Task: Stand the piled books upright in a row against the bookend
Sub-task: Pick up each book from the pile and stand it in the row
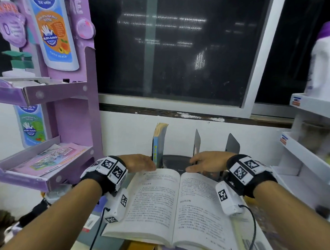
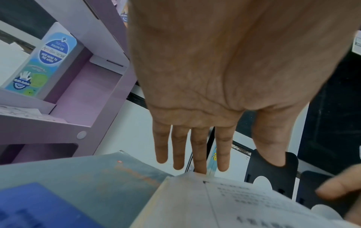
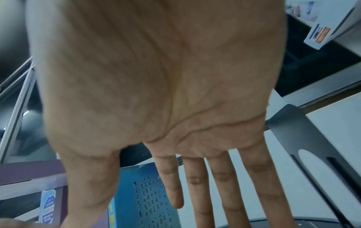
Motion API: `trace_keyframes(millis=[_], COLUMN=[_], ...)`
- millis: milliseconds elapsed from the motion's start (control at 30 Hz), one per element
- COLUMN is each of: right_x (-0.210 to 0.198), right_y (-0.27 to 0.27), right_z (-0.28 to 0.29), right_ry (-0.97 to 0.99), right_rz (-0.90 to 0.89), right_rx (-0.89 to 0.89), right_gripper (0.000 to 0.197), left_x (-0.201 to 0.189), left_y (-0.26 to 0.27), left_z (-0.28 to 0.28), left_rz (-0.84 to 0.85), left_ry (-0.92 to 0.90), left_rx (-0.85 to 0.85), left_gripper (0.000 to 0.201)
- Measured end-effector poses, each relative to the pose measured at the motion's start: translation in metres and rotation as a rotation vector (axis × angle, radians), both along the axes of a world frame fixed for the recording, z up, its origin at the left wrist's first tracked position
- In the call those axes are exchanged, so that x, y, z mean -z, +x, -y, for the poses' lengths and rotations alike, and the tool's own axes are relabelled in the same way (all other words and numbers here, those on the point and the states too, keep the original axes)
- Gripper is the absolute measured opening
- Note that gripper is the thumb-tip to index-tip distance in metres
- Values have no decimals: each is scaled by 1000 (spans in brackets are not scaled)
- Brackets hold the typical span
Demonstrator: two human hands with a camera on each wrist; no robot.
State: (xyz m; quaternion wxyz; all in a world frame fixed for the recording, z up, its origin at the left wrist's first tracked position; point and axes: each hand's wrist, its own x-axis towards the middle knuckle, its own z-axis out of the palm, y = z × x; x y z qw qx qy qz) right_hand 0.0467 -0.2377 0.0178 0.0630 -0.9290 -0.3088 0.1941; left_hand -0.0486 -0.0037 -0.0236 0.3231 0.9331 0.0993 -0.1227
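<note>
Head view: purple rack point(image 1: 75, 92) label reads "KIDS HEAD TO TOE WASH".

You get even, cool indoor light; the dark window point(image 1: 165, 47) carries streaky reflections of ceiling lights and a small glare patch. In the head view, straight lines bow toward the edges, and the shelf point(image 1: 40, 94) and bottle point(image 1: 326, 63) at the sides are smeared. Both wrist views are soft, each hand point(image 2: 215, 69) point(image 3: 156, 77) looming blurred and stretched, with little shadow.
</note>
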Motion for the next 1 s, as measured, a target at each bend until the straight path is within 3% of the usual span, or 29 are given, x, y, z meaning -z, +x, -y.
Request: trace_keyframes(millis=[167,500,633,800,1000], right_x=[9,26,28,27,25], right_y=[-7,-4,0,-2,3], right_z=[23,38,39,42,44], right_ry=[-92,-17,-1,47,128], right_rz=[3,-22,-21,-41,-3], right_rx=[-2,77,75,79,85], right_gripper=[61,60,62,64,60], left_x=[2,6,11,16,15], left_y=[-6,-6,-3,-1,-5], left_z=[8,5,0,-6,-10], left_rz=[-34,-25,-38,-52,-48], left_ry=[67,201,175,4,16], left_rx=[32,8,-18,-33,-23], left_gripper=[41,57,58,48,44])
